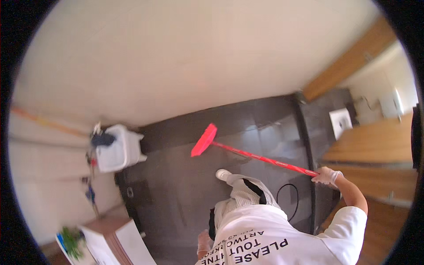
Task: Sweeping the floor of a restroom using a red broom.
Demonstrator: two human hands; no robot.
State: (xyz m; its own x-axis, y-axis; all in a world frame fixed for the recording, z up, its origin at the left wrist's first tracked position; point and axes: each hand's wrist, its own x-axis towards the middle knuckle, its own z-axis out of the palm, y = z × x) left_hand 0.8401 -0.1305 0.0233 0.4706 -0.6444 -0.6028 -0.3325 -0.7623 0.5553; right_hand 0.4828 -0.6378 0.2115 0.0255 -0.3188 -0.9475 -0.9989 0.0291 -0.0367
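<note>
My right hand point(326, 176), in a clear disposable glove, is closed around the end of the red pole of a push broom point(261, 158). The pole runs left across the dark tiled floor to a bright pink-red broom head point(204, 140), which lies at a slant near the middle of the view. My left hand point(204, 241), also gloved, hangs low beside my body at the bottom; part of it is hidden by my shirt, and nothing shows in it. One white shoe point(223, 174) stands below the broom head.
A white plastic tub point(119, 149) with dark cloth on its rim stands at the left wall. A black cable point(287, 185) curves over the floor point(165, 198). At right are a raised sill point(308, 145), a wooden door point(371, 139) and a white squat toilet or basin. A white cabinet point(132, 245) stands lower left.
</note>
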